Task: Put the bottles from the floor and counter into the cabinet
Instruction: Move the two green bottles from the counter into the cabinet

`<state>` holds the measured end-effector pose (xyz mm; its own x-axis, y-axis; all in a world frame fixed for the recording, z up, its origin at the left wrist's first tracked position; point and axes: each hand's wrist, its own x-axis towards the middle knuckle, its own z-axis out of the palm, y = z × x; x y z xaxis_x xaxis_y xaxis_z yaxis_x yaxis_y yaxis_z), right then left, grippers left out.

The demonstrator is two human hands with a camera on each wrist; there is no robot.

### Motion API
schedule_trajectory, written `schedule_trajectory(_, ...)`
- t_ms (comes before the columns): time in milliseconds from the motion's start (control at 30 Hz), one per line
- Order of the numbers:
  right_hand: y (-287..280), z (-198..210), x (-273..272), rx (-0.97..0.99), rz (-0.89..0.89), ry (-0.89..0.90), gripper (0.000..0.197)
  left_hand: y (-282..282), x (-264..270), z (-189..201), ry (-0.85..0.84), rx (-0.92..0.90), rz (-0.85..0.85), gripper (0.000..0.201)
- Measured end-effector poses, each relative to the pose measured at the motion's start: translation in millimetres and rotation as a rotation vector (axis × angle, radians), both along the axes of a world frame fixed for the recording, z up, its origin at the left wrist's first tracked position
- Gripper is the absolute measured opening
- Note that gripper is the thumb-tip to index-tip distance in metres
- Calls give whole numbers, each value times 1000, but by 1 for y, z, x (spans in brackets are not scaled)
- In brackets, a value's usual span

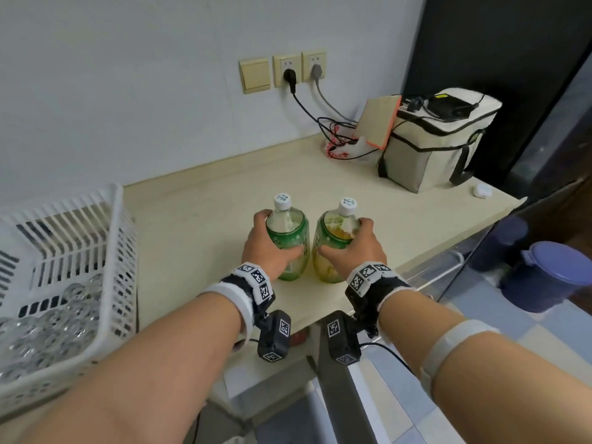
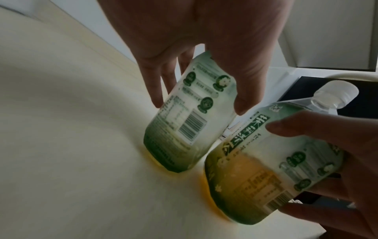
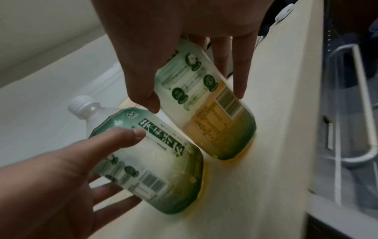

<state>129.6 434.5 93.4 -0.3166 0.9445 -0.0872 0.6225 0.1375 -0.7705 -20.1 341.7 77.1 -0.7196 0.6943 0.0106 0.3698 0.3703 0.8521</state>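
Note:
Two green-labelled bottles of yellow drink with white caps stand side by side on the cream counter. My left hand grips the left bottle around its upper body, thumb on the near side. My right hand grips the right bottle the same way. In the left wrist view the left hand wraps the left bottle, with the right bottle beside it. In the right wrist view the right hand holds the right bottle and the left bottle is at lower left.
A white slatted basket with clear glassware stands at the counter's left. A beige cooler bag, cables and a small white case sit at the back right. A glass door with a metal handle lies below the counter edge. Blue lidded bins stand on the floor.

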Motion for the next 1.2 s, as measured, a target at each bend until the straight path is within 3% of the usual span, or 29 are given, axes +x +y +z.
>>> schedule_trajectory(366, -135, -21, 90, -77, 226, 109, 85, -184, 124, -16, 16, 57, 170, 82)
schedule_trajectory(566, -176, -70, 100, -218, 241, 49, 88, -237, 143, -64, -27, -117, 92, 79)
schedule_trajectory(766, -197, -153, 81, -276, 190, -47, 93, -251, 124, -154, -110, -226, 123, 94)
schedule_trajectory(900, -195, -233, 63, -304, 102, -89, 93, -238, 85, -239, -213, -227, 246, 83)
schedule_trajectory(1033, -190, -304, 42, -324, 38, -23, 91, -209, 41, -315, -247, -178, 346, 79)
schedule_trajectory(1199, -173, -378, 17, -296, 19, 124, 94, -156, -13, -378, -166, -148, 456, 91)
